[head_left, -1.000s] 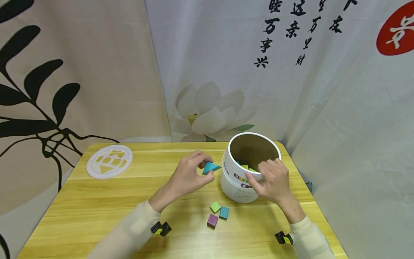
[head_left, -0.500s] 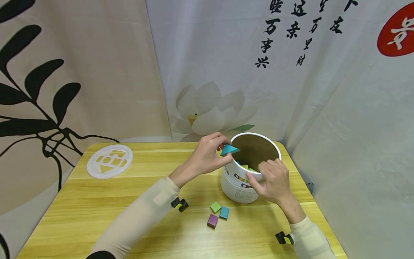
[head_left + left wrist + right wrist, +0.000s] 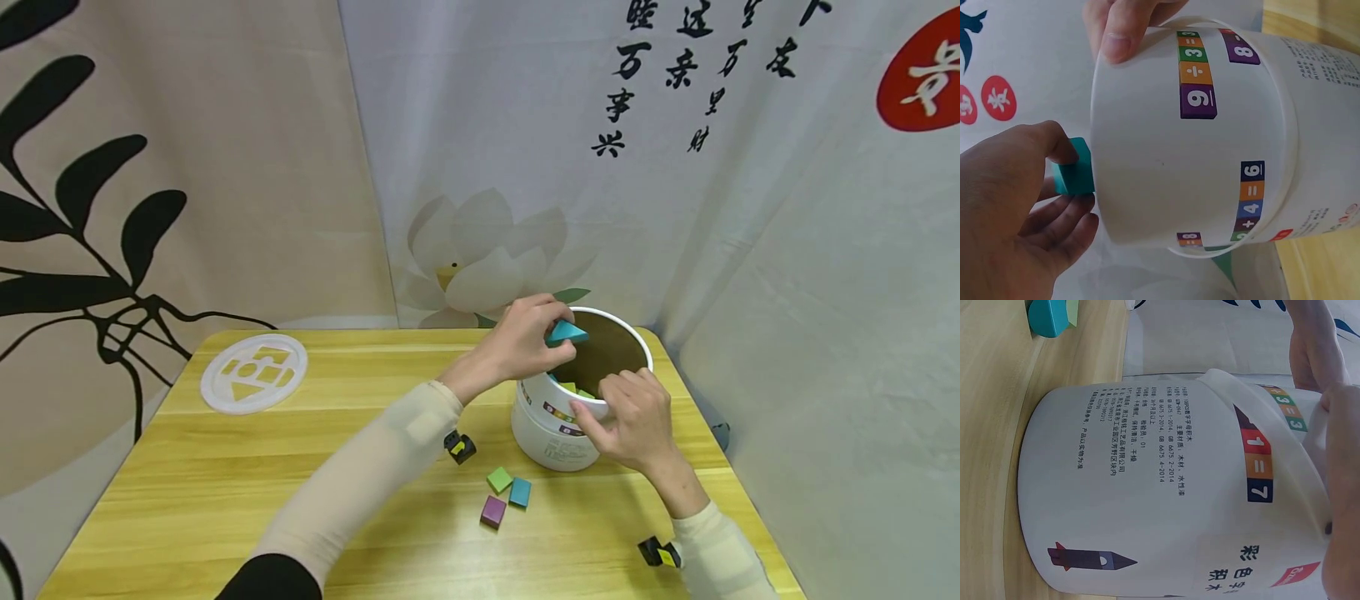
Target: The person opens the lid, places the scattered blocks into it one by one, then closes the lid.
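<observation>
Between the thumb and fingers of my left hand (image 3: 525, 340) is a teal triangular block (image 3: 567, 333), held over the mouth of a white bucket (image 3: 557, 435). The left wrist view shows the same block (image 3: 1074, 176) right at the bucket's rim. My right hand (image 3: 636, 417) grips the near right of that rim, its thumb on the outside and its fingers over the edge. Green and blue blocks (image 3: 570, 387) show low inside the bucket, which stands upright. Printed sums and a rocket cover its wall (image 3: 1166, 525).
On the wooden table (image 3: 187, 500), a green block (image 3: 499, 479), a blue block (image 3: 520, 492) and a purple block (image 3: 492, 512) lie in front of the bucket. A white disc with shaped cutouts (image 3: 214, 385) lies at the back left. A printed cloth (image 3: 480, 167) hangs behind.
My left hand has carried the teal block rightward and up, from beside the bucket to over its mouth. My right hand has stayed on the rim, and the loose blocks have not moved.
</observation>
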Motion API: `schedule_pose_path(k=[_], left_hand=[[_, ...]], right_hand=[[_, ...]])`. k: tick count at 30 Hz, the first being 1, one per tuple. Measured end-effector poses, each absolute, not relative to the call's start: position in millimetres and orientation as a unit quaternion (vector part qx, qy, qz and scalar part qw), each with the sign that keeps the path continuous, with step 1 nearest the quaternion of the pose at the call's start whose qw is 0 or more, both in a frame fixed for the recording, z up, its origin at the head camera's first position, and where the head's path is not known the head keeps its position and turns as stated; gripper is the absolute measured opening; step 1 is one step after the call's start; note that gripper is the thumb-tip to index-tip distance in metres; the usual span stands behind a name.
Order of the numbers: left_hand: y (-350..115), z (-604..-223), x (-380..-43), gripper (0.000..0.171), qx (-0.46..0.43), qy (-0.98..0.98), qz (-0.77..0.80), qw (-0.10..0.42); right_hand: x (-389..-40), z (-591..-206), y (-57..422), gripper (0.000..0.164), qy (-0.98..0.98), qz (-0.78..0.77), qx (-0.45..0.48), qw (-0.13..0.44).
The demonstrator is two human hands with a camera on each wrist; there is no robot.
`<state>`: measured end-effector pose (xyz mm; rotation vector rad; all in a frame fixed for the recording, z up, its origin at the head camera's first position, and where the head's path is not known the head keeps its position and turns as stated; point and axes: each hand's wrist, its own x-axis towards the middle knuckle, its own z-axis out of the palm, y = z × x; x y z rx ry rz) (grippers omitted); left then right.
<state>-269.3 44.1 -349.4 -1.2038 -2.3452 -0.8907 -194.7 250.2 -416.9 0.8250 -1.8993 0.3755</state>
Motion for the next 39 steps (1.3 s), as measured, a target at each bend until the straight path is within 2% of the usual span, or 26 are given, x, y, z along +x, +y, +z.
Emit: schedule_pose_path(k=[9,16,29,39], left_hand=[[63.7,-347.0,-274.9,0.027,-0.425,-0.854,-0.271,0.129],[70.3,-349.1,-276.0,0.032,-0.420,-0.864,-0.256,0.112],[65.0,-351.1,-276.9,0.072,-0.397,-0.884,-0.214,0.128],[51.1,-356.5,-274.7,0.081,-0.385,-0.890,-0.205,0.130]], right_hand=[[-195.6,-417.5,250.7,0.054,-0.784,0.158,0.339,0.496],[-195.8,-417.8,250.5,0.053,-0.778,0.162,0.344,0.500],[-195.7,-417.5,250.2,0.053,-0.779,0.158,0.342,0.502],[-195.1,-417.7,249.5,0.053,-0.779,0.158,0.341,0.503]])
